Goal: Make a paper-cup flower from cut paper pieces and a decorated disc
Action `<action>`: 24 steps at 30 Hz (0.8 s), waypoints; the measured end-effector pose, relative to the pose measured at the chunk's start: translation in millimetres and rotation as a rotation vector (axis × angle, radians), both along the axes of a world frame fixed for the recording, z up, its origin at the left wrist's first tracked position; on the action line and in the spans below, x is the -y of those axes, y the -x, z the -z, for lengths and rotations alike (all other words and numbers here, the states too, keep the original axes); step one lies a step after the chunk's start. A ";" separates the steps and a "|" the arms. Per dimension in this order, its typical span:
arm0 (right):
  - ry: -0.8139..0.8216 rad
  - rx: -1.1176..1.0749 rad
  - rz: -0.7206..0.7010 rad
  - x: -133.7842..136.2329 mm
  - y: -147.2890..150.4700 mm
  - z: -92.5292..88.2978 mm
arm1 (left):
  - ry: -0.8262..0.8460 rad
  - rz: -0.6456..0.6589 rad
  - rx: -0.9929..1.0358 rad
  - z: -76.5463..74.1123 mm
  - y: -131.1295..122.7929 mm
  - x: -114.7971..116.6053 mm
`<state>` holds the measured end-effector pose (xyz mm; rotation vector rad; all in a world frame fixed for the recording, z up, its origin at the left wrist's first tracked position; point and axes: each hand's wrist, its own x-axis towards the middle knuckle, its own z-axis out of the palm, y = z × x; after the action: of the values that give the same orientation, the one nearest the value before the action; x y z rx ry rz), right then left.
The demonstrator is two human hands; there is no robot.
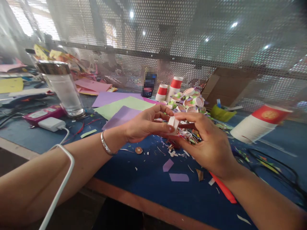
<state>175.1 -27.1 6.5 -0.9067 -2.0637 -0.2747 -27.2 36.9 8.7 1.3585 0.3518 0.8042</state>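
My left hand (pixel 144 123) and my right hand (pixel 203 140) meet over the blue table (pixel 144 182). Both pinch a small white folded paper piece (pixel 173 122) between thumbs and fingertips. A silver bangle (pixel 105 144) circles my left wrist. Beneath the hands lie paper scraps, among them purple offcuts (pixel 178 177). A white cable (pixel 61 185) drapes over my left forearm.
A glass tumbler with a metal lid (pixel 63 89) stands back left beside a pink device (pixel 43 114) and white charger (pixel 51 123). Coloured paper sheets (pixel 120 107), a pile of round paper cutouts (pixel 189 102), red-and-white paper cups (pixel 259 123), a red pen (pixel 224 190) and a perforated screen behind.
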 end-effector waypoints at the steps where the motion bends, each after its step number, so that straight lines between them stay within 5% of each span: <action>1: -0.033 0.022 0.000 -0.4 0.3 -0.5 | -0.010 -0.013 0.007 0.4 -0.8 0.6; 8: -0.150 0.071 0.014 -0.8 1.3 -4.7 | 0.014 -0.055 0.015 0.5 -5.4 5.8; 24: -0.121 0.064 0.015 0.6 0.1 -2.3 | -0.043 -0.089 0.053 6.8 -8.0 7.1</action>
<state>175.0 -27.7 8.9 -0.8502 -2.0746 -0.4369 -19.3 29.7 1.9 1.3664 0.3568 0.9249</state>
